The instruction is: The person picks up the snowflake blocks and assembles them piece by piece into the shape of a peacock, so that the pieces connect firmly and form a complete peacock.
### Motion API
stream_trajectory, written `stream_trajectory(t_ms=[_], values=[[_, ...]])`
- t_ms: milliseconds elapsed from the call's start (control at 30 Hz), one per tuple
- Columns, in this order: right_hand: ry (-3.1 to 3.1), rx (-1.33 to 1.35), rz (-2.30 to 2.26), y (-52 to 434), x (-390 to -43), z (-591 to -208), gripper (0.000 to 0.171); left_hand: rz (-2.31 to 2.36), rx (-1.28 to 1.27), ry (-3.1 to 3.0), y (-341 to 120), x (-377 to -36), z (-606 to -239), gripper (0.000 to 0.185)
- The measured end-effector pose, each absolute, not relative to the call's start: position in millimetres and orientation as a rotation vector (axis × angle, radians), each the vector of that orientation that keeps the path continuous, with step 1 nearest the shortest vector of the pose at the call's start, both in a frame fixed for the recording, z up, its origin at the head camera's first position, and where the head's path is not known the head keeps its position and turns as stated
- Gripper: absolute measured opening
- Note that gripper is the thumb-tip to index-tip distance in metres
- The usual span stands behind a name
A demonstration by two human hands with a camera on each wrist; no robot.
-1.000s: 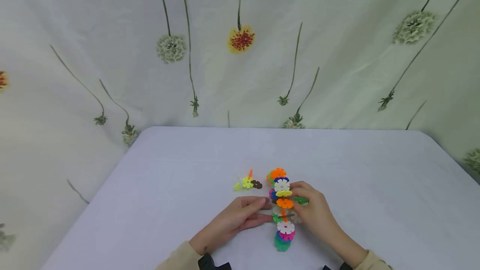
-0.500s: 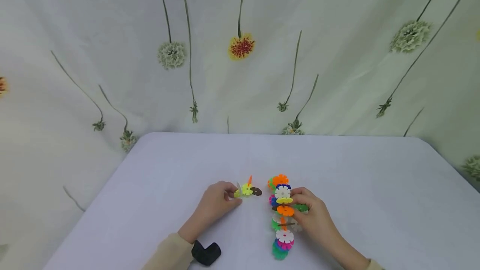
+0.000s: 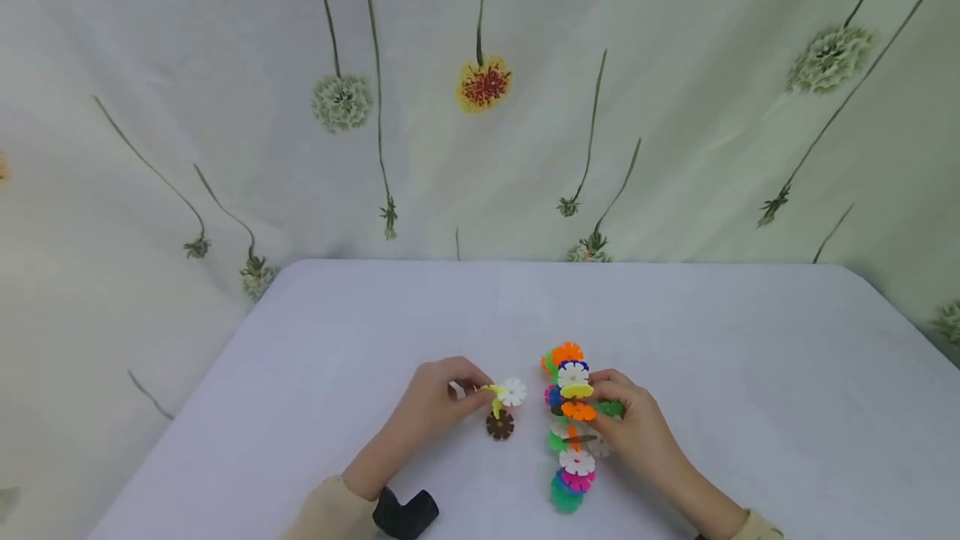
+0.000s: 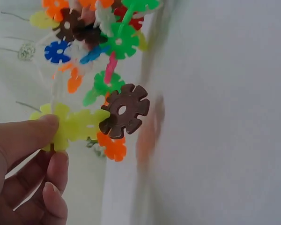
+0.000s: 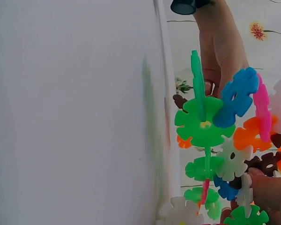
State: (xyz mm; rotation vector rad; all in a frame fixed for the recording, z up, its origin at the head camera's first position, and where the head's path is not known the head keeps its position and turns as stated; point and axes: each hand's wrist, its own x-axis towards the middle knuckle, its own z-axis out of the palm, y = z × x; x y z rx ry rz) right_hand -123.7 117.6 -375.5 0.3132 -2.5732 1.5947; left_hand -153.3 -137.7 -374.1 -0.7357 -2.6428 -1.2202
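My left hand (image 3: 442, 394) pinches a small cluster of flower-shaped interlocking discs by a yellow disc (image 4: 61, 133). A white disc (image 3: 513, 392) and a brown disc (image 4: 136, 105) show on that cluster, the brown one hanging lowest in the head view. To its right, a longer build of many-coloured flower discs (image 3: 577, 462) runs toward the person. My right hand (image 3: 637, 423) grips this build at its right side, near an orange disc (image 3: 578, 412). A gap separates the two pieces in the head view. Discs cover part of the right fingertips.
A white-covered table (image 3: 750, 357) lies beneath both hands. Behind it hangs a pale cloth (image 3: 675, 148) printed with flowers. A black strap-like piece (image 3: 405, 515) sits at the left wrist.
My left hand has left the long build, reached to the small cluster and taken hold of it. The cluster is now turned and held nearer the person. My right hand keeps its grip.
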Motion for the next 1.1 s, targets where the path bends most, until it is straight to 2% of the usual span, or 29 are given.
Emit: stream_trajectory(t_ms=[333, 1100], values=[[-2.637, 0.309, 1.600, 119, -122, -388, 0.020, -1.408, -0.806, -2.632, -118, -137, -390, 0.006], [-2.568, 0.414, 1.601, 113, -122, -381, 0.029, -1.305, -0.917, -2.577, -107, -137, -375, 0.007]])
